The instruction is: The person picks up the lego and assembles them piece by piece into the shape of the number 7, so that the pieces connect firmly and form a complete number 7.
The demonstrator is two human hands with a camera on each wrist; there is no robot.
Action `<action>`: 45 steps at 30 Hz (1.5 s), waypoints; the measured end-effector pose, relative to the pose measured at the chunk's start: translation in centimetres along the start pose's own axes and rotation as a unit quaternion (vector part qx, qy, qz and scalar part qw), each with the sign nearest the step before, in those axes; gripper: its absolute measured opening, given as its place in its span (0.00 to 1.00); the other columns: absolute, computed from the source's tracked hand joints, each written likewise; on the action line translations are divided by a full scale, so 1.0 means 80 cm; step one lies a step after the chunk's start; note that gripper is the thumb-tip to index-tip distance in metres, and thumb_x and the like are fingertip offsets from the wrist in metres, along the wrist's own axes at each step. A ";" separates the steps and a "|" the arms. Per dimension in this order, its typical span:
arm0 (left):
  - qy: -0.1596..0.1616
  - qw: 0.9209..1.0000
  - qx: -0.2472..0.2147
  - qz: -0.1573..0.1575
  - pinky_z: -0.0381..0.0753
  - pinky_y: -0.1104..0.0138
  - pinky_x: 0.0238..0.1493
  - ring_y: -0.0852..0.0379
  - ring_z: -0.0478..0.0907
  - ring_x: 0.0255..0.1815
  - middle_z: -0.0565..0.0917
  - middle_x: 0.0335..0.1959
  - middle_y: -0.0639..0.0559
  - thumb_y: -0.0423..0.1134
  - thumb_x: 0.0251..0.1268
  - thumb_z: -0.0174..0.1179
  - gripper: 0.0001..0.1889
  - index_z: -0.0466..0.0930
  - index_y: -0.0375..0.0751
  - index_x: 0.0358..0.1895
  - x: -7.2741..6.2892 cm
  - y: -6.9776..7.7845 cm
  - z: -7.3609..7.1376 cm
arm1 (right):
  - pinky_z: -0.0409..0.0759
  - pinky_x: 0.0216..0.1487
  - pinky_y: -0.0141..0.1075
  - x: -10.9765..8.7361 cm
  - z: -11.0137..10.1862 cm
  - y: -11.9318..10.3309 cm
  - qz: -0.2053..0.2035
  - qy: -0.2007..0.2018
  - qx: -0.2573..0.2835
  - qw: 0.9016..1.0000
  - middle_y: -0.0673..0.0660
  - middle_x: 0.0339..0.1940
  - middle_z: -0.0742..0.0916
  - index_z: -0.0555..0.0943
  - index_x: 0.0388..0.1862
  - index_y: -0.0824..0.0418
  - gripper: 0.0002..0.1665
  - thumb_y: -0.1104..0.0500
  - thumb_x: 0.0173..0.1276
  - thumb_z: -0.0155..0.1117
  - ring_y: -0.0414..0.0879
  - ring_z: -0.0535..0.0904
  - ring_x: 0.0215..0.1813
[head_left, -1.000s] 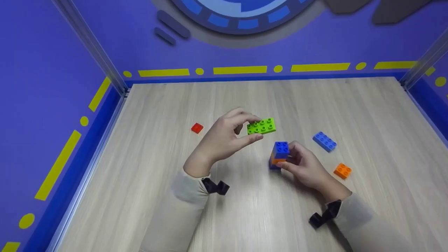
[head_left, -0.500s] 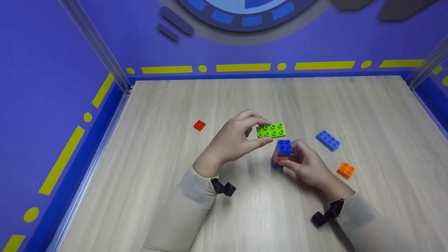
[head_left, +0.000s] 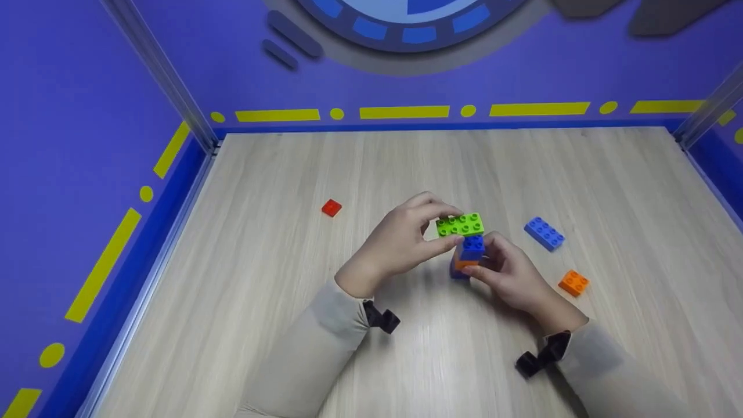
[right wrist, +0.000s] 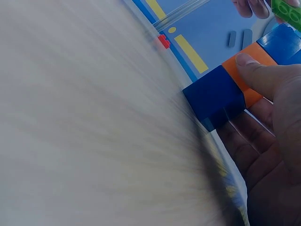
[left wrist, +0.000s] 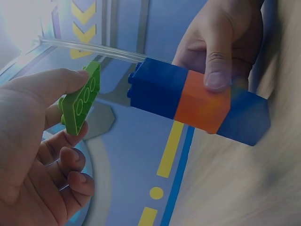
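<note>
My left hand [head_left: 397, 247] pinches a green eight-stud toy brick [head_left: 464, 225] between thumb and fingers. In the left wrist view this green brick [left wrist: 83, 101] is tilted, and a gap parts it from the top of a small tower. That tower has a blue brick [left wrist: 157, 87] on top, an orange brick [left wrist: 200, 103] in the middle and another blue brick [right wrist: 215, 96] at the bottom. My right hand [head_left: 511, 278] grips the tower from the right, its thumb on the orange brick. The tower stands upright on the table.
A loose blue eight-stud brick [head_left: 544, 233] and an orange four-stud brick [head_left: 574, 283] lie right of the right hand. On the left side lies a small red brick [head_left: 331, 208]. Blue panels [head_left: 406, 93] wall the wooden table [head_left: 278, 174] at the back and sides.
My left hand has moved right and slightly nearer to me, bringing the green brick from left of the tower to over its top. The right hand keeps its grip on the tower.
</note>
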State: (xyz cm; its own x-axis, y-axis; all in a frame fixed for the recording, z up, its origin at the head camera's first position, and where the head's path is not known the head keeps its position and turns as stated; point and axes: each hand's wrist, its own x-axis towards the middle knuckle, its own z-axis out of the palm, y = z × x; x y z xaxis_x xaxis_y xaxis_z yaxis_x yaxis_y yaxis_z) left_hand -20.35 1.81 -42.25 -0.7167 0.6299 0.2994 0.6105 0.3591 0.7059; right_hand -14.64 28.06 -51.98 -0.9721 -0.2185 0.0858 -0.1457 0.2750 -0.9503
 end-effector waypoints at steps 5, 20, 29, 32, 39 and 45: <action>-0.019 1.000 0.011 -0.002 0.76 0.72 0.44 0.62 0.78 0.48 0.86 0.59 0.56 0.51 0.80 0.73 0.20 0.90 0.52 0.69 0.000 -0.002 0.007 | 0.87 0.65 0.27 0.001 0.000 0.004 -0.008 -0.002 0.006 1.000 0.53 0.59 0.91 0.77 0.61 0.68 0.21 0.66 0.77 0.77 0.37 0.90 0.61; -0.036 0.998 -0.048 -0.025 0.83 0.76 0.48 0.63 0.79 0.47 0.83 0.53 0.52 0.43 0.77 0.73 0.19 0.92 0.49 0.67 0.001 -0.008 0.025 | 0.89 0.59 0.28 0.000 0.001 0.001 -0.030 -0.002 0.019 0.999 0.50 0.55 0.90 0.76 0.57 0.72 0.18 0.70 0.77 0.75 0.39 0.91 0.58; -0.031 0.996 -0.068 -0.049 0.82 0.71 0.51 0.62 0.79 0.51 0.83 0.55 0.52 0.43 0.75 0.73 0.19 0.92 0.51 0.66 0.002 -0.007 0.031 | 0.86 0.64 0.27 0.000 0.002 0.004 -0.036 0.010 0.001 0.999 0.44 0.58 0.92 0.78 0.68 0.67 0.28 0.69 0.74 0.78 0.39 0.90 0.60; -0.032 0.996 -0.065 -0.053 0.86 0.66 0.55 0.62 0.80 0.52 0.83 0.55 0.52 0.43 0.75 0.74 0.19 0.92 0.51 0.66 0.001 -0.008 0.031 | 0.82 0.70 0.25 -0.001 0.002 0.001 -0.055 0.027 0.019 0.998 0.45 0.66 0.90 0.74 0.79 0.66 0.36 0.71 0.76 0.75 0.38 0.87 0.67; -0.035 0.994 -0.073 -0.068 0.84 0.73 0.53 0.62 0.81 0.53 0.83 0.56 0.54 0.45 0.75 0.74 0.20 0.91 0.53 0.67 0.001 -0.010 0.033 | 0.78 0.76 0.29 -0.001 0.004 -0.009 -0.151 0.080 0.077 0.982 0.50 0.75 0.84 0.63 0.87 0.69 0.32 0.73 0.88 0.49 0.43 0.82 0.73; -0.036 0.994 -0.081 -0.062 0.82 0.74 0.51 0.62 0.80 0.52 0.84 0.58 0.53 0.45 0.76 0.73 0.20 0.90 0.51 0.68 0.002 -0.013 0.034 | 0.74 0.80 0.28 -0.004 0.012 -0.013 -0.179 0.111 0.076 0.975 0.47 0.73 0.87 0.73 0.79 0.75 0.24 0.70 0.91 0.48 0.40 0.80 0.77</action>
State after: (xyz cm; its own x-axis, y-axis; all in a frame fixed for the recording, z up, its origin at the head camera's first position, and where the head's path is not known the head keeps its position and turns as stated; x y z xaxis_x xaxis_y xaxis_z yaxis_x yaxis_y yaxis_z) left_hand -20.19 3.43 -44.64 -0.7534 0.6378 0.1599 0.4517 0.3252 0.8308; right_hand -14.00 26.90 -51.31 -0.8827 -0.0617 0.4659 -0.4696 0.0740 -0.8798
